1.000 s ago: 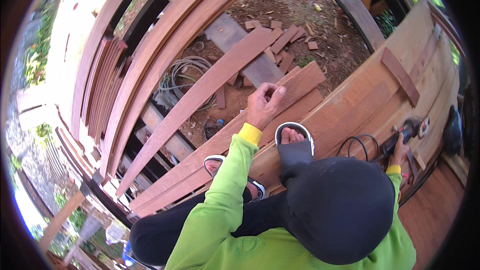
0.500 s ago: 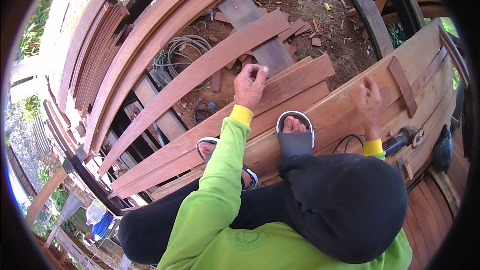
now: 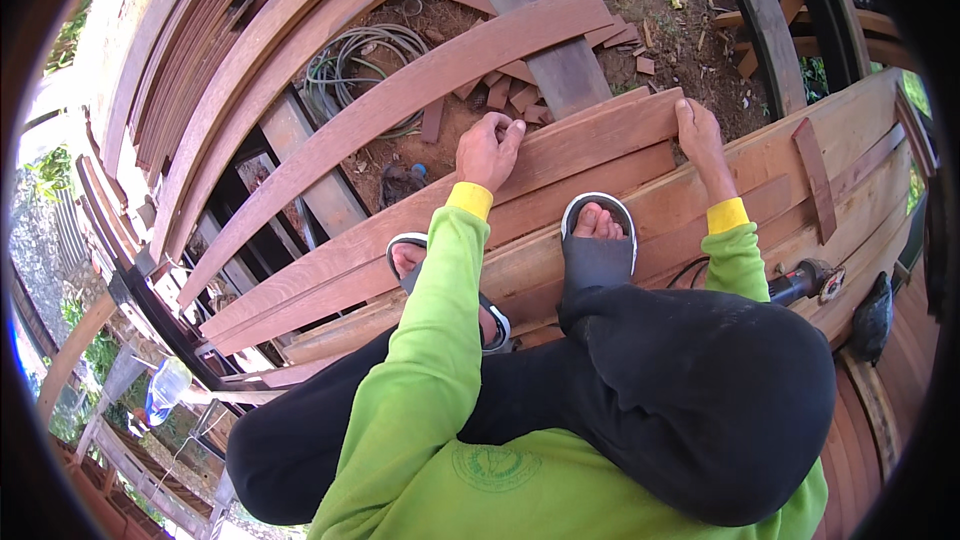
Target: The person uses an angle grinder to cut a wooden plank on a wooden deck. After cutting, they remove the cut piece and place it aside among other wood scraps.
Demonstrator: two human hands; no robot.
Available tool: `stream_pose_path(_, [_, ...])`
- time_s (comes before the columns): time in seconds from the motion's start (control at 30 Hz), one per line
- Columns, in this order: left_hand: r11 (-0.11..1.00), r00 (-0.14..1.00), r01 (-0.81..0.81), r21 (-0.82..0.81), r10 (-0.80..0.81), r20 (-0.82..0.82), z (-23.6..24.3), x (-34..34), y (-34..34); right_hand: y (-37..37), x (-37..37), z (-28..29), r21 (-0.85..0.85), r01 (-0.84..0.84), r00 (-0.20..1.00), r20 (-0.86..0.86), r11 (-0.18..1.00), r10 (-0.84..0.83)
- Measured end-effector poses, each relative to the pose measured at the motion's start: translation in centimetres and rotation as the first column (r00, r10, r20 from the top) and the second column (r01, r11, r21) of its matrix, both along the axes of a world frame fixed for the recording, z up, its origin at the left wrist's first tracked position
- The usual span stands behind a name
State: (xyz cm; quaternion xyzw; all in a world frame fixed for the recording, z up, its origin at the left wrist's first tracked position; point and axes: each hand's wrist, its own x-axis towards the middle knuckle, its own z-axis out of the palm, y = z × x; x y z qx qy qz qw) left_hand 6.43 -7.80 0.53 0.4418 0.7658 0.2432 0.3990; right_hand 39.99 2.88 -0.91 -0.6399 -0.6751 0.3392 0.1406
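My left hand (image 3: 487, 153) is curled at the upper edge of a long reddish plank (image 3: 575, 155); what its fingers hold, if anything, is unclear. My right hand (image 3: 702, 140) grips the plank's right end with thumb and fingers. A second board (image 3: 585, 183) lies just beneath that plank. My feet in dark sandals (image 3: 596, 255) rest among the boards below my hands. An angle grinder (image 3: 800, 283) with a black cable lies on the pale boards to the right of my right arm.
Curved timbers (image 3: 258, 90) and stacked slats (image 3: 185, 70) fill the left. A curved board (image 3: 390, 110) crosses a dark beam (image 3: 530, 0). Coiled hoses (image 3: 365, 65) and wood offcuts (image 3: 500, 90) lie on the dirt below. A small cross piece (image 3: 813, 180) sits on the right boards.
My right hand has left the angle grinder and moved up and left to grip the plank's end. My left hand has shifted up and left in the picture, staying curled. The view has shifted.
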Motion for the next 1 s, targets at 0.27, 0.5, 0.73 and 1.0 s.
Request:
stream_pose_path(0.27, [0.969,0.974,0.207,-0.137,-0.217,-0.06,0.3,0.8,0.4,0.6,2.3,-3.0,-0.03,0.04,0.999,0.009,0.999,-0.04])
stream_pose_path(0.5, [0.959,0.977,0.209,-0.191,-0.214,-0.003,1.8,0.7,0.4,2.5,5.9,-6.1,-0.118,0.006,1.0,0.027,0.993,-0.003])
stream_pose_path(0.73, [0.954,0.963,0.249,-0.168,-0.262,-0.062,1.2,0.9,-1.3,2.8,5.9,-6.6,-0.206,0.057,0.997,-0.033,0.977,-0.065])
stream_pose_path(1.0, [0.898,0.861,0.381,-0.219,-0.431,-0.271,2.5,0.0,-2.7,3.9,3.3,-8.2,-0.077,-0.146,0.965,0.207,0.986,0.159])
